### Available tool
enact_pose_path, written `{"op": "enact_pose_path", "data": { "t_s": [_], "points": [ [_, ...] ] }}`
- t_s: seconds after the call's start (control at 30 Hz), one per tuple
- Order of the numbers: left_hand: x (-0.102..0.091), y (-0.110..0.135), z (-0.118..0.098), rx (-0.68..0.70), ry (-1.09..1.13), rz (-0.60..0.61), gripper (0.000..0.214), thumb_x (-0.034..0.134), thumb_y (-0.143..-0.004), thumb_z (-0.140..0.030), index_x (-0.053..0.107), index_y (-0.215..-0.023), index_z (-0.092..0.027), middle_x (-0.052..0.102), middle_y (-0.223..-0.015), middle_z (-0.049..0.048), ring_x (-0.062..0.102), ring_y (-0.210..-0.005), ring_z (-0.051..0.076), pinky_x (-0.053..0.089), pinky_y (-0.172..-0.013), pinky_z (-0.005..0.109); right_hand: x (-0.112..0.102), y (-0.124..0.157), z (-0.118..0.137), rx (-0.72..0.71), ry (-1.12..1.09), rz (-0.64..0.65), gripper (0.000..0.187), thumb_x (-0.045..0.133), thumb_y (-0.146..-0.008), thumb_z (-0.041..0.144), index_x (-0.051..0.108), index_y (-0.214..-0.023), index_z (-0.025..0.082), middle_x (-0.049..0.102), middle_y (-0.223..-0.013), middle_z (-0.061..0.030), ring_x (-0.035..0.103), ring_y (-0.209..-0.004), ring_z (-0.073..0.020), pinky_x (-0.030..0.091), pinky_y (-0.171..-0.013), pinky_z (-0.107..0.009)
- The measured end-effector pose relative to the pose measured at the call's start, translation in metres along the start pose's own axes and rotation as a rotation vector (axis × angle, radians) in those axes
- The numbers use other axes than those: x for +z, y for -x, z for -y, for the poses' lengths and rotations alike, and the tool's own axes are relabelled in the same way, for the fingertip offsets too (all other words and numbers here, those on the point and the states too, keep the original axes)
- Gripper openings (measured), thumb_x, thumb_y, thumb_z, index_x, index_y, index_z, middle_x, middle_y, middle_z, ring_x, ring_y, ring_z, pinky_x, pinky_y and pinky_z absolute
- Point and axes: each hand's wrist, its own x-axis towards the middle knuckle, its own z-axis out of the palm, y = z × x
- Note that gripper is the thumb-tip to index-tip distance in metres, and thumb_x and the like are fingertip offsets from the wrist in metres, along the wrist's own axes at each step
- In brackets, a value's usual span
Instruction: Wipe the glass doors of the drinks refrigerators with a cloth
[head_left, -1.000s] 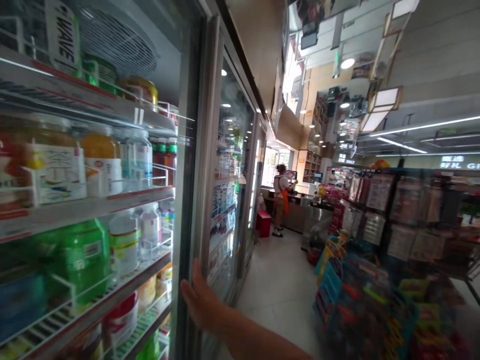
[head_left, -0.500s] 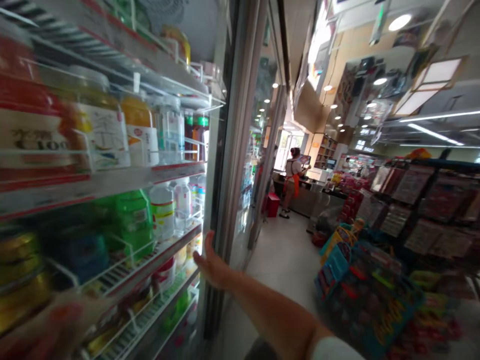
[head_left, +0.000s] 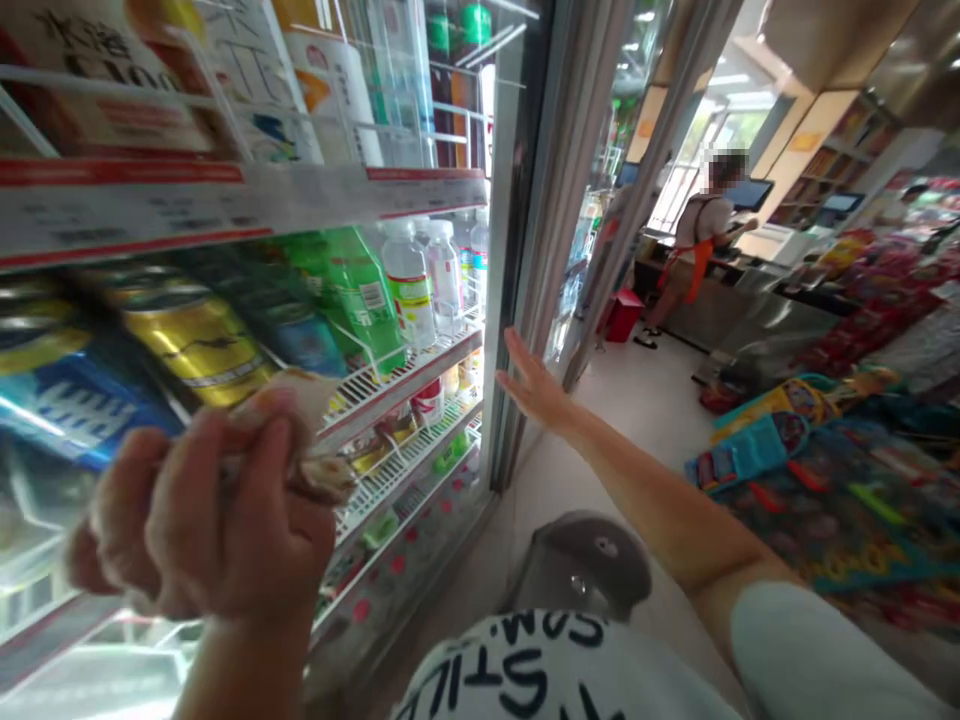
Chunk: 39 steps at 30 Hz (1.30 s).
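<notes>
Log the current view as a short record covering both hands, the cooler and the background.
Left hand: holds a crumpled beige wad, material unclear
Right hand: open, at the cooler's door frame, contact unclear
Cooler shelf: blue can, gold can, green bottle
Background: person wearing an orange apron, near a red box
</notes>
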Motion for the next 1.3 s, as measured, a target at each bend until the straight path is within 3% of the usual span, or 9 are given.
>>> {"op": "enact_pose_path", "data": {
  "t_s": [0.1, 0.3, 0.43, 0.63, 0.83, 0.97, 1.13, 1.23, 1.3],
  "points": [
    [-0.006, -0.012, -0.019, 0.318, -0.301, -0.150, 0.060, 0.071, -0.084, -0.015, 0.054, -0.141, -0.018, 0.048, -0.154, 0.0068, 0.036, -0.146, 0.032, 0.031, -0.115, 0.054, 0.017, -0.012, 0.004, 0.000, 0.002, 0.050, 0.083, 0.038, -0.101, 0.058, 0.000, -0.162, 0.017, -0.002, -0.169, -0.0153, 0.003, -0.158, -0.0268, 0.018, -0.123, -0.062],
    [-0.014, -0.022, -0.049, 0.231, -0.465, -0.015, 0.075, 0.068, -0.089, -0.026, 0.035, -0.155, -0.021, 0.031, -0.164, 0.0088, 0.027, -0.151, 0.033, 0.026, -0.119, 0.054, 0.000, -0.003, 0.017, -0.042, 0.039, -0.063, 0.073, 0.055, -0.097, 0.043, 0.025, -0.159, 0.019, 0.025, -0.165, -0.0158, 0.031, -0.151, -0.0303, 0.029, -0.121, -0.060],
    [-0.023, -0.012, -0.051, 0.207, -0.504, 0.062, 0.073, 0.062, -0.094, -0.025, 0.028, -0.159, -0.024, 0.031, -0.164, 0.0098, 0.020, -0.154, 0.031, 0.019, -0.124, 0.051, -0.011, 0.026, 0.056, -0.316, 0.138, -0.230, 0.041, 0.059, -0.096, 0.039, 0.060, -0.134, 0.023, 0.043, -0.158, -0.0095, 0.037, -0.149, -0.0266, 0.026, -0.124, -0.057],
    [-0.041, 0.047, -0.038, 0.135, -0.442, 0.145, 0.067, 0.058, -0.097, -0.020, 0.031, -0.158, -0.025, 0.030, -0.164, 0.0097, 0.016, -0.155, 0.031, 0.017, -0.126, 0.052, -0.012, 0.089, 0.123, -0.888, 0.363, -0.376, 0.014, 0.058, -0.097, 0.032, 0.072, -0.096, 0.030, 0.038, -0.161, 0.0085, 0.004, -0.158, -0.0155, -0.011, -0.129, -0.045],
    [-0.078, 0.111, -0.054, 0.056, -0.391, 0.261, 0.066, 0.041, -0.099, -0.006, 0.023, -0.161, -0.023, 0.034, -0.162, 0.0114, 0.017, -0.155, 0.028, 0.026, -0.125, 0.049, -0.003, 0.137, 0.140, -1.057, 0.274, -0.428, 0.005, 0.064, -0.092, 0.028, 0.069, -0.092, 0.029, 0.039, -0.160, 0.0093, -0.003, -0.158, -0.0177, -0.015, -0.127, -0.050],
    [-0.115, 0.158, -0.092, -0.020, -0.449, 0.369, 0.076, 0.036, -0.094, 0.000, 0.010, -0.163, -0.022, 0.033, -0.162, 0.0130, 0.019, -0.154, 0.028, 0.032, -0.124, 0.051, -0.006, 0.161, 0.140, -1.058, 0.181, -0.458, 0.003, 0.066, -0.091, 0.026, 0.068, -0.091, 0.027, 0.034, -0.163, 0.0039, 0.000, -0.158, -0.0203, -0.014, -0.127, -0.051],
    [-0.166, 0.239, -0.162, -0.094, -0.512, 0.453, 0.078, 0.035, -0.090, 0.002, 0.018, -0.162, -0.024, 0.047, -0.155, 0.0106, 0.038, -0.147, 0.025, 0.041, -0.119, 0.047, -0.023, 0.184, 0.119, -0.976, 0.132, -0.447, 0.010, 0.062, -0.095, 0.028, 0.072, -0.095, 0.029, 0.037, -0.162, 0.0030, 0.007, -0.158, -0.0218, -0.010, -0.127, -0.053],
    [-0.204, 0.295, -0.205, -0.152, -0.534, 0.519, 0.074, 0.036, -0.087, 0.001, 0.035, -0.157, -0.023, 0.056, -0.146, 0.0084, 0.049, -0.140, 0.026, 0.048, -0.113, 0.045, -0.020, 0.186, 0.065, -0.853, 0.159, -0.244, 0.027, 0.054, -0.097, 0.026, 0.069, -0.118, 0.032, 0.035, -0.163, -0.0006, 0.020, -0.156, -0.0230, 0.005, -0.128, -0.055],
    [-0.238, 0.336, -0.232, -0.241, -0.582, 0.650, 0.073, 0.036, -0.084, 0.000, 0.043, -0.153, -0.022, 0.056, -0.147, 0.0067, 0.052, -0.137, 0.026, 0.048, -0.112, 0.044, -0.011, 0.193, 0.006, -0.596, 0.230, 0.002, 0.041, 0.048, -0.097, 0.025, 0.059, -0.137, 0.029, 0.036, -0.163, -0.0053, 0.031, -0.152, -0.0214, 0.017, -0.127, -0.051]
  ]
}}
